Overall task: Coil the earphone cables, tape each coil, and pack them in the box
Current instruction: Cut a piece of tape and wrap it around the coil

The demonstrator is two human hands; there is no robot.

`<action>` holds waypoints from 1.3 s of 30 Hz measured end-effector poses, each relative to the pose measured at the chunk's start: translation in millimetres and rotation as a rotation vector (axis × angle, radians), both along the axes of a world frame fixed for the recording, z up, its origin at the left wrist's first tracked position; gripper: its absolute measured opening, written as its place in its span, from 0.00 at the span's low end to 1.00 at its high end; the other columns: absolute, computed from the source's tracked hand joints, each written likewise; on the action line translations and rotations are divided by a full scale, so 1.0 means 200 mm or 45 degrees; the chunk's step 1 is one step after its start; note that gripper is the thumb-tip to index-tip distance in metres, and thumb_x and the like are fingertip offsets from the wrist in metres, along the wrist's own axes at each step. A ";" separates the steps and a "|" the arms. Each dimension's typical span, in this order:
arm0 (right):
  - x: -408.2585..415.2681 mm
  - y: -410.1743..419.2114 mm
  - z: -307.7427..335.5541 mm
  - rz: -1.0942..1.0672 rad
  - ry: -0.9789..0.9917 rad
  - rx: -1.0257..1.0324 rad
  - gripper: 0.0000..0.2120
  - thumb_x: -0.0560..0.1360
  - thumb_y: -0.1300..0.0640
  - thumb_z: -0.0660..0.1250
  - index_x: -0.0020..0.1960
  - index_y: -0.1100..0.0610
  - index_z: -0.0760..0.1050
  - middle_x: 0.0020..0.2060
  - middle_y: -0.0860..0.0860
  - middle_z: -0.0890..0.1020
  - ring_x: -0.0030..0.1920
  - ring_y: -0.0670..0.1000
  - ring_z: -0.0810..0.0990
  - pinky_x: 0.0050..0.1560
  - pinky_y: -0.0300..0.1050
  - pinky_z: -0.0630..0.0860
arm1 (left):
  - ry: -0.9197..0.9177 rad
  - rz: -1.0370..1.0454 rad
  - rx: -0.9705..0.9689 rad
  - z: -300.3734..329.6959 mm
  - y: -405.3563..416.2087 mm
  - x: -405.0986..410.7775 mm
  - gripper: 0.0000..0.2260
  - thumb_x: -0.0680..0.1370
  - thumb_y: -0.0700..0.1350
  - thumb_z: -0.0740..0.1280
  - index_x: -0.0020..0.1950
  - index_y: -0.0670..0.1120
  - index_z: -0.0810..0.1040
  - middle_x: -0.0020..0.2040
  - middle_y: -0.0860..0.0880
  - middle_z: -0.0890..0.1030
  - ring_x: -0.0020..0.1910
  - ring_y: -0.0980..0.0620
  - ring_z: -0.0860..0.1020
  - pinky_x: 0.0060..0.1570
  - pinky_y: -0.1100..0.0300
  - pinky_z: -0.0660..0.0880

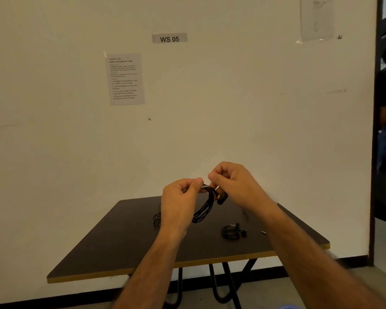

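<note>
We see both hands raised above the far edge of the worktop, a dark board with a yellow rim set against a pale wall. Our left hand has its fingers curled round the top of a black earphone coil, gripping it between thumb and fingers; the loops hang down from that grip toward the middle of the worktop without touching it. Our right hand is just beside the left, fingers bent in, pinching at the same top part of the coil. A small pale strip shows under those fingers, but we cannot tell whether it is tape. A dark earbud end dangles just below the right hand.

On the worktop, toward the right edge, lies a second coiled earphone cable, flat and well apart from the hands. Just beside it, nearer the right edge, lies a small pale scrap, too small to identify. Near the far left part of the worktop, partly hidden behind the left wrist, lies a loose black cable.

On the wall hang a "WS 05" sign and a printed sheet.
</note>
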State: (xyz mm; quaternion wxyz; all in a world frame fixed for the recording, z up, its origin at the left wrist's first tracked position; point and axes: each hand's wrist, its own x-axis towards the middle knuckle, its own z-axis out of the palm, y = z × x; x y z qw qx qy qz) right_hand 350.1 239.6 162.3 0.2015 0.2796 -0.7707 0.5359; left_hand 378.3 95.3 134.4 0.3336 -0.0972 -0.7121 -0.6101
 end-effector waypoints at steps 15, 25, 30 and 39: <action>-0.02 0.01 0.03 0.148 -0.393 -0.157 0.09 0.77 0.56 0.70 0.40 0.59 0.79 0.32 0.55 0.82 0.30 0.48 0.77 0.31 0.41 0.73 | 0.083 -0.217 -0.124 0.04 -0.03 0.03 0.12 0.74 0.35 0.73 0.48 0.52 0.84 0.44 0.55 0.86 0.47 0.59 0.83 0.48 0.67 0.78; -0.03 0.03 0.03 0.329 -0.610 -0.186 0.09 0.78 0.60 0.67 0.39 0.59 0.79 0.30 0.53 0.81 0.30 0.47 0.77 0.32 0.41 0.73 | 0.204 -0.067 -0.272 0.02 -0.05 -0.02 0.08 0.73 0.40 0.75 0.48 0.51 0.83 0.49 0.52 0.82 0.50 0.57 0.80 0.50 0.61 0.78; -0.05 0.05 0.03 0.470 -0.762 -0.086 0.08 0.78 0.62 0.65 0.42 0.61 0.79 0.32 0.54 0.81 0.30 0.48 0.77 0.33 0.41 0.76 | 0.242 -0.155 -0.340 0.03 -0.06 -0.01 0.10 0.72 0.36 0.75 0.46 0.51 0.84 0.49 0.54 0.83 0.52 0.57 0.80 0.52 0.63 0.78; -0.10 0.08 -0.02 0.537 -0.717 0.006 0.10 0.78 0.61 0.66 0.43 0.63 0.83 0.37 0.58 0.84 0.34 0.51 0.78 0.37 0.43 0.77 | 0.161 -0.078 -0.460 0.03 -0.06 0.01 0.11 0.72 0.39 0.75 0.43 0.57 0.83 0.44 0.56 0.84 0.47 0.59 0.81 0.49 0.63 0.78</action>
